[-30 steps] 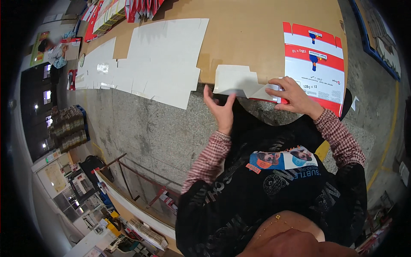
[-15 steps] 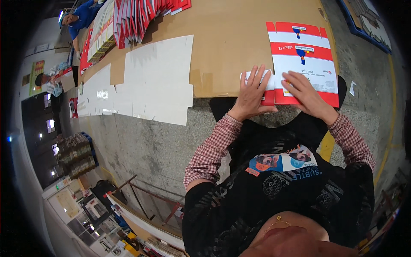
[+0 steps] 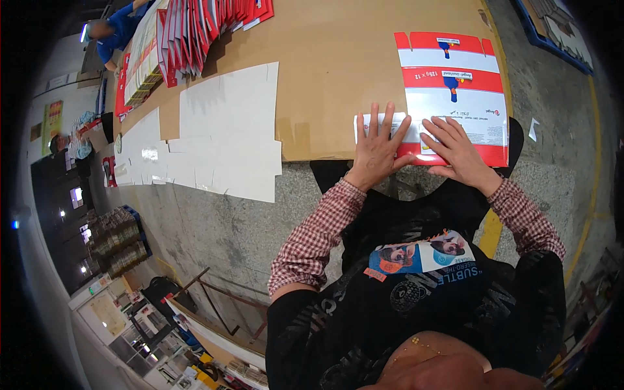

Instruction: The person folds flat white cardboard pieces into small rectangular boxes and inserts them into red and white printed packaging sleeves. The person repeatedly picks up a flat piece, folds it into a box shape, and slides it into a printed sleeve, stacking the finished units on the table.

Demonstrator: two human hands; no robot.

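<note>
Through the head camera I watched both hands lie flat at the near right of the brown table [image 3: 325, 97], over a red-and-white carton [image 3: 455, 107]. The left hand [image 3: 377, 148] had its fingers spread wide, palm down on a small panel [image 3: 409, 138] at the carton's left side; whether the two were joined I could not tell. The right hand [image 3: 460, 148] lay on the carton's near part, fingers only slightly apart, thumb toward the near edge — neither hand was pinching anything that I could see. The carton lay flat, its printed face up, its notched end far from the wearer. To the left were white sheets [image 3: 227, 110], plain side up, jutting past the table's near edge. Beyond them, at the far left, I saw folded red cartons [image 3: 201, 36] leaning in a row, with a yellowish stack [image 3: 141, 68] just beside them. A co-worker [image 3: 117, 32] in blue stood past that stack — one hand near it.
</note>
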